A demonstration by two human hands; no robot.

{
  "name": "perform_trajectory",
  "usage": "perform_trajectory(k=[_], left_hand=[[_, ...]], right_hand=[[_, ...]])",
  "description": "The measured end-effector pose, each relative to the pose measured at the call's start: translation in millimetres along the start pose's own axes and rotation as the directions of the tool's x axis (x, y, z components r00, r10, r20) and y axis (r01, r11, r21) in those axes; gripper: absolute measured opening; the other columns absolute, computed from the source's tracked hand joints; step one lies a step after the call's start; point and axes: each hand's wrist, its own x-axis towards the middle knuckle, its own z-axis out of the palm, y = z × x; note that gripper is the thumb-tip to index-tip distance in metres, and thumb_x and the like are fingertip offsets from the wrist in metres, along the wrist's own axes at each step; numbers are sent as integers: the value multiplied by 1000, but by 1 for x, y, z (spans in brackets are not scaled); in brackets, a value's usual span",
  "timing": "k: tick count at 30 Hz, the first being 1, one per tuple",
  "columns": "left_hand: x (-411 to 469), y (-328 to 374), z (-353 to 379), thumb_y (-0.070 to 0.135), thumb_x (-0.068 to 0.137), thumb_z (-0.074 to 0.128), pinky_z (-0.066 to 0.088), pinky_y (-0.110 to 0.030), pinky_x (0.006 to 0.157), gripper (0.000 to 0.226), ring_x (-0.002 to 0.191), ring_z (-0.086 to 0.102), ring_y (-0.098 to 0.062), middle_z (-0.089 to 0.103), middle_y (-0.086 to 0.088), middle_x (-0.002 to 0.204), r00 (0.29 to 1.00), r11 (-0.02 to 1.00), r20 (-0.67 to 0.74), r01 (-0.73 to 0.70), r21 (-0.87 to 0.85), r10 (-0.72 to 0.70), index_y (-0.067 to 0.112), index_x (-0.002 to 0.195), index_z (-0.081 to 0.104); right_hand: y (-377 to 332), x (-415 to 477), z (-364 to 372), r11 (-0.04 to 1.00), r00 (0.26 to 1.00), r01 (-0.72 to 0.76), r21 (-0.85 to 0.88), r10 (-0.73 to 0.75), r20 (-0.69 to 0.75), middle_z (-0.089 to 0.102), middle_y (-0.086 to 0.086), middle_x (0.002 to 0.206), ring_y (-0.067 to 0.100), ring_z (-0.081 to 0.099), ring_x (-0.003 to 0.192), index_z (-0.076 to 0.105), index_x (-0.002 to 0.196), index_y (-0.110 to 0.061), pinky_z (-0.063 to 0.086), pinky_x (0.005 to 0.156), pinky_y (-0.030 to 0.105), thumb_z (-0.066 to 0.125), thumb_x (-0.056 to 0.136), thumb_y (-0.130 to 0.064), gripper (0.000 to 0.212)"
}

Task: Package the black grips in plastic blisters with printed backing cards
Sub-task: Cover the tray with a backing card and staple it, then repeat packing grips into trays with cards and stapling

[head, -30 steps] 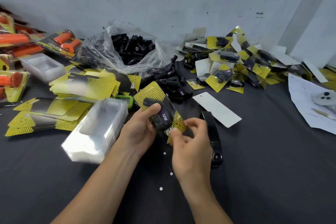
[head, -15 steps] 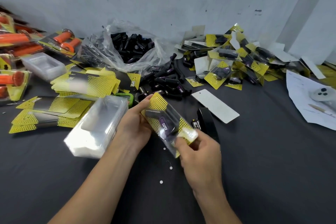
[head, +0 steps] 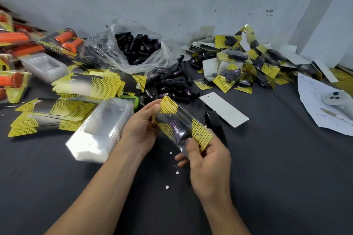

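The dark-clothed table [head: 277, 187] runs to the grey wall, and its widest stretch of bare cloth lies along the near edge and to the right of the hands. Along the far edge, a clear bag of loose black grips [head: 137, 47] sits at the centre. A heap of finished packs [head: 248, 59] spreads to its right, ending beside a white paper sheet [head: 313, 101] at the right edge. Left of centre, fanned yellow backing cards [head: 91, 86] overlap. Just nearer, a stack of empty blisters [head: 103, 126] sits close against the left wrist.

The left hand [head: 139, 129] curls round the far end of a tilted pack held above the cloth. The right hand [head: 208, 164] pinches the near end, thumb on top. The pack is a clear blister [head: 183, 146] over a yellow card [head: 200, 132], with one black grip [head: 174, 127] inside.

A black stapler [head: 214, 122] lies just behind the right hand, touching a white card [head: 223, 108]. A few white paper dots [head: 167, 187] lie between the forearms.
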Motion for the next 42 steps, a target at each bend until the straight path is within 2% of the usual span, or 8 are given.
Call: perform_trajectory(k=[7, 10, 21, 24, 31, 34, 37, 42], left_hand=[[-8, -2, 2, 55, 87, 66, 58, -25, 59, 44, 69, 69, -13, 75, -3, 91, 969, 996, 234, 84, 5, -83, 15, 101, 79], [-6, 0, -5, 41, 91, 66, 61, -37, 83, 36, 89, 73, -21, 75, -6, 103, 948, 997, 316, 58, -43, -42, 19, 117, 78], [-5, -3, 3, 14, 79, 71, 61, -33, 67, 21, 75, 73, -20, 75, -8, 87, 978, 989, 163, 117, 89, -130, 16, 95, 84], [-8, -5, 6, 13, 77, 72, 57, -28, 62, 21, 63, 64, -15, 69, -4, 73, 973, 981, 185, 108, 160, -137, 13, 94, 84], [-6, -10, 12, 20, 92, 65, 59, -19, 61, 21, 69, 73, -9, 76, -4, 83, 988, 987, 126, 66, 150, -85, 7, 107, 72], [-5, -10, 12, 21, 91, 65, 59, -19, 60, 22, 68, 73, -9, 76, -4, 82, 988, 988, 122, 81, 133, -98, 6, 105, 72], [-5, -10, 12, 27, 79, 69, 59, -20, 60, 32, 68, 73, -11, 76, -6, 83, 987, 987, 127, 81, 142, -99, 6, 102, 74], [-3, -13, 13, 18, 92, 64, 59, -21, 59, 19, 68, 74, -14, 76, -11, 84, 986, 979, 133, 72, 190, -99, 6, 94, 79]], right_hand=[[-1, 0, 3, 999, 997, 15, 32, -13, -76, 74, -7, 110, 21, 78, 86, 58, 137, -23, 65, 69, 32, 50, 106, -6, 36], [-3, -1, 2, 1000, 990, 20, -3, -21, -139, 72, -17, 104, 8, 75, 82, 50, 143, -43, 61, 69, 22, 57, 102, -6, 55], [-20, 7, -50, 810, 924, -379, 448, 310, 222, 77, 16, 112, 27, 76, 99, 74, 118, -27, 62, 75, 30, 51, 100, 10, 48], [-29, 17, -69, 847, 895, -426, 317, 345, 281, 77, 19, 109, 30, 76, 98, 76, 113, -25, 63, 72, 33, 48, 101, 10, 46], [-30, 111, -118, 660, 881, -361, 659, 473, 9, 68, 26, 127, 34, 75, 105, 48, 144, -2, 64, 82, 50, 58, 103, -7, 42], [-6, 132, -117, 803, 846, -454, 386, 525, -97, 70, 22, 116, 28, 78, 94, 32, 157, -11, 63, 87, 46, 70, 95, -8, 73], [12, 135, -108, 899, 880, -429, -92, 392, -268, 78, -1, 98, 15, 76, 88, 66, 128, -20, 62, 83, 34, 75, 85, -11, 45], [32, 149, -95, 604, 956, -100, -791, 277, 91, 62, -6, 116, 19, 58, 105, 64, 128, -39, 48, 90, 34, 80, 82, -33, 49]])
